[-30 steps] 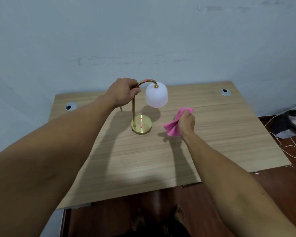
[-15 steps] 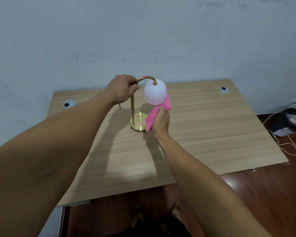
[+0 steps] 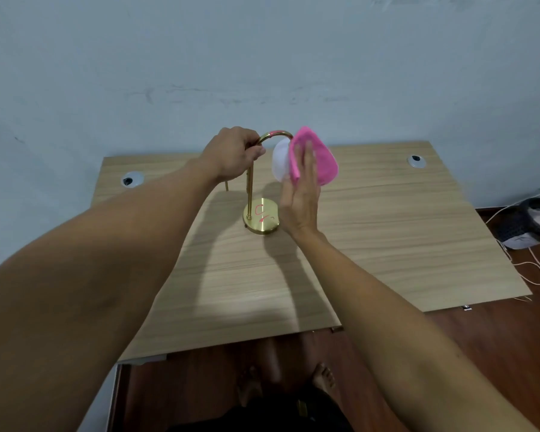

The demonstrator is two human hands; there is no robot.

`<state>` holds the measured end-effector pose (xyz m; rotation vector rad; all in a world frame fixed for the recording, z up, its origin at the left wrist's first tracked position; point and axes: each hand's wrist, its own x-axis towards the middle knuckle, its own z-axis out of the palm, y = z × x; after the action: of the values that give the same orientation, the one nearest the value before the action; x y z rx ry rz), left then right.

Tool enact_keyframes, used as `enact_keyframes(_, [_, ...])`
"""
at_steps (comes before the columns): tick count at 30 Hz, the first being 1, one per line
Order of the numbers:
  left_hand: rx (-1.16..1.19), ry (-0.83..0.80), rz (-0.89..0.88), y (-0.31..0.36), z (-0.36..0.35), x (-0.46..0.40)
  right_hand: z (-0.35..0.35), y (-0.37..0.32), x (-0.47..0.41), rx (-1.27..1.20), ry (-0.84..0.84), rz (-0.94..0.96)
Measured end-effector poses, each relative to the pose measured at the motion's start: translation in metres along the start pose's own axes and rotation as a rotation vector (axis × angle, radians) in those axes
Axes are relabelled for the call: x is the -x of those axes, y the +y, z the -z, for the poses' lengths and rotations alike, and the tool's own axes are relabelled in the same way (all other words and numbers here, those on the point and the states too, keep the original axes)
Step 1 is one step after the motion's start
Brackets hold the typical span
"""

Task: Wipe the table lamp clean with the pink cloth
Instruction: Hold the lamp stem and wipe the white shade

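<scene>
Wooden table (image 3: 371,244) bore the lamp (image 3: 261,213); left hand (image 3: 234,154) gripped its gold stem, right hand (image 3: 303,194) pressed flat, holding the pink cloth (image 3: 320,157) against the shade.

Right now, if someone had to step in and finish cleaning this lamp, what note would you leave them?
Left hand: closed around the top of the gold lamp stem, steadying it.
Right hand: open palm pressing the pink cloth against the white shade.
The lamp stands upright on the wooden table, far side, near the middle.
Done: shade wiping is under way; how much is clean cannot be told.
Left: the rest of the shade, the curved neck, the stem, and the round gold base, which shows red marks.
</scene>
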<state>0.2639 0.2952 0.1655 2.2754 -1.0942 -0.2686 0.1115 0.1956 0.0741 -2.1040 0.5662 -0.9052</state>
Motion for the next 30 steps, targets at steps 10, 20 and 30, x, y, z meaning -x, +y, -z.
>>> enact_keyframes(10, [-0.004, -0.025, -0.023, 0.0, 0.002, -0.006, 0.029, 0.072, 0.02, 0.936, -0.337, 0.603])
enact_keyframes(20, [0.002, -0.033, -0.011, 0.0, 0.003, -0.003, 0.009, 0.049, 0.015, 1.022, -0.44, 0.666])
enact_keyframes(30, [0.011, -0.034, -0.014, 0.001, 0.003, -0.003, 0.048, 0.074, 0.024, 0.893, -0.453, 0.593])
